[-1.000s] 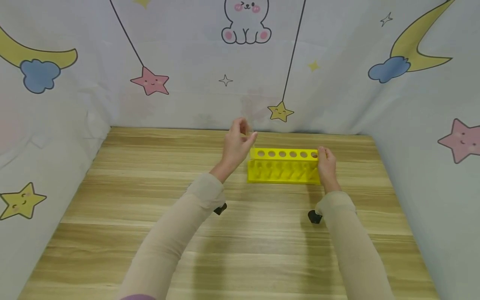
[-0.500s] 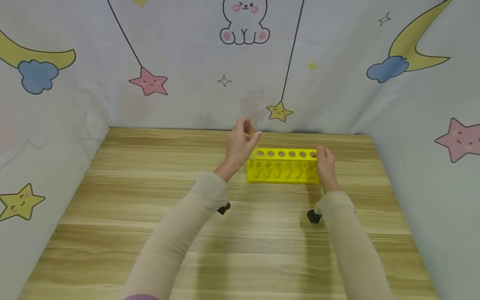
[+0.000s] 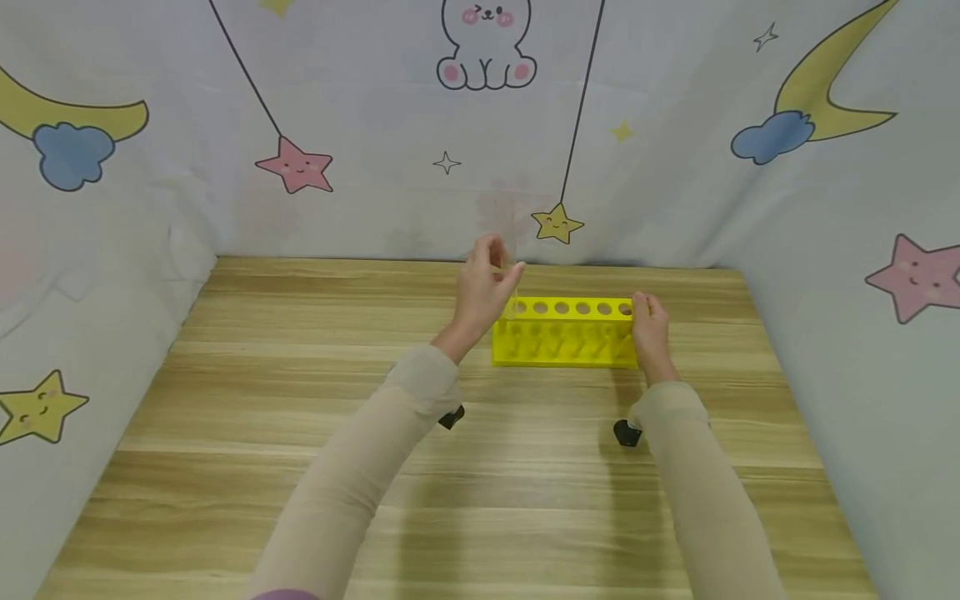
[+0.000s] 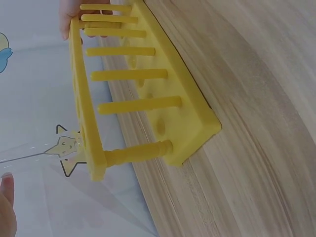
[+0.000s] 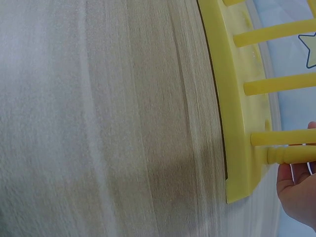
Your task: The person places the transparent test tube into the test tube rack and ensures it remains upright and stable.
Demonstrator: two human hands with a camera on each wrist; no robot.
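Note:
A yellow test tube rack [image 3: 566, 354] with a row of holes along its top stands upright on the wooden table. My left hand [image 3: 482, 287] pinches a clear test tube [image 4: 37, 152] above the rack's left end. In the left wrist view, the tube's rounded lower end meets the rack's top plate [image 4: 85, 108] near its end hole; whether it has entered the hole I cannot tell. At the other end, my right hand [image 3: 651, 333] grips the rack, its fingers around the yellow end post [image 5: 291, 154].
Light wood tabletop [image 3: 540, 483] extends in front of the rack and to both sides. A white curtain [image 3: 375, 200] printed with stars and moons hangs behind the table. Black wrist-worn devices [image 3: 627, 432] show beneath both cuffs.
My left hand has shifted slightly right with the test tube, bringing its lower end over the rack's left end. The right hand keeps its grip on the rack.

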